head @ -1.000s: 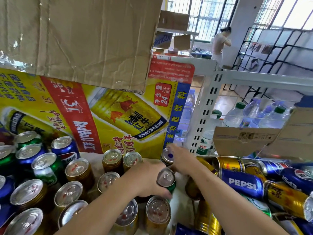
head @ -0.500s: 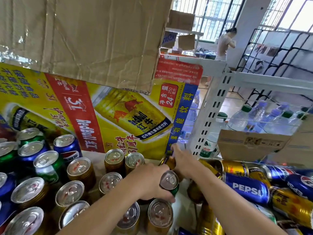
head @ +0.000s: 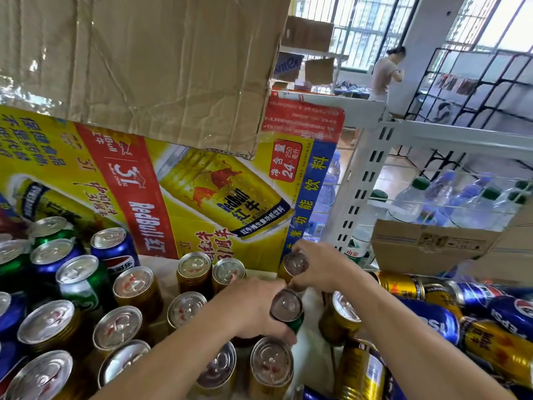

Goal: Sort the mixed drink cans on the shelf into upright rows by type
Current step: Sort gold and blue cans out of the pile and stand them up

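Observation:
My left hand (head: 251, 307) grips a green can (head: 288, 311) upright at the shelf's middle. My right hand (head: 326, 267) holds a gold Red Bull can (head: 292, 268) upright just behind it, against the yellow carton. Upright gold cans (head: 194, 272) stand in rows to the left and in front. Further left stand upright blue Pepsi cans (head: 114, 249) and green cans (head: 82, 281). On the right, gold and blue cans (head: 432, 316) lie on their sides in a pile.
A yellow Red Bull carton (head: 173, 197) forms the back wall, with a brown cardboard flap (head: 144, 67) hanging over it. A white shelf post (head: 357, 192) stands right of my hands. Water bottles (head: 409, 200) and a cardboard box (head: 429, 243) lie beyond. A person (head: 385, 70) stands far back.
My right hand turned the can from showing a blue-marked end to standing upright with its gold side seen, near the carton. My left hand kept its grip on the green can.

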A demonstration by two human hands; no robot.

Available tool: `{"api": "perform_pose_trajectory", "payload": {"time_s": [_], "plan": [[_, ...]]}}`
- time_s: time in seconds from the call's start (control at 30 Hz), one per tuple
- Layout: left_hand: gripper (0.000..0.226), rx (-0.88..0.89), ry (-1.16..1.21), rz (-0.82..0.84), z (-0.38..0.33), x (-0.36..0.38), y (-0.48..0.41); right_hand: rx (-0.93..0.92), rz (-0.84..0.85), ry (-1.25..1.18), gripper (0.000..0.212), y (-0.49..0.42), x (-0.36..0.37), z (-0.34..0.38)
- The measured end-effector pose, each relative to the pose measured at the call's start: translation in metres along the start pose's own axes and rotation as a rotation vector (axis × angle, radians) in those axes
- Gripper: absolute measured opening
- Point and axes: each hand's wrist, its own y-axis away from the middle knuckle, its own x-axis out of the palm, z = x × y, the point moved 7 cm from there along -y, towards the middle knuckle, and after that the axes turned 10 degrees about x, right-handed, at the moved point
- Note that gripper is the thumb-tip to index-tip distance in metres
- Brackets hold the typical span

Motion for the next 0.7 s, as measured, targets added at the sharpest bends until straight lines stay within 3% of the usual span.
{"api": "perform_pose_trajectory", "payload": {"time_s": [0.1,0.33,0.43,0.53,0.6,0.7], "plan": [[0.066,-0.011,-0.005,0.006,-0.002,-0.001,0.002,-0.045,0.002,0.049,0.043,0.007,0.005,0.005],[0.062,-0.022,0.015,0.000,-0.005,-0.003,0.005,0.009,0.023,-0.116,0.055,0.030,0.000,-0.012],[0.071,-0.041,-0.015,0.014,-0.007,0.000,0.007,0.094,-0.053,-0.204,0.059,0.050,-0.008,-0.033],[0.090,-0.045,-0.062,-0.041,-0.021,0.002,0.011,0.192,-0.250,-0.258,0.029,0.079,-0.021,-0.059],[0.078,0.065,-0.103,-0.143,-0.046,-0.002,0.016,0.291,-0.300,-0.220,0.007,0.099,-0.024,-0.074],[0.049,0.281,-0.114,-0.130,-0.088,0.007,0.023,0.404,-0.036,0.029,0.013,0.111,0.006,-0.087]]}}
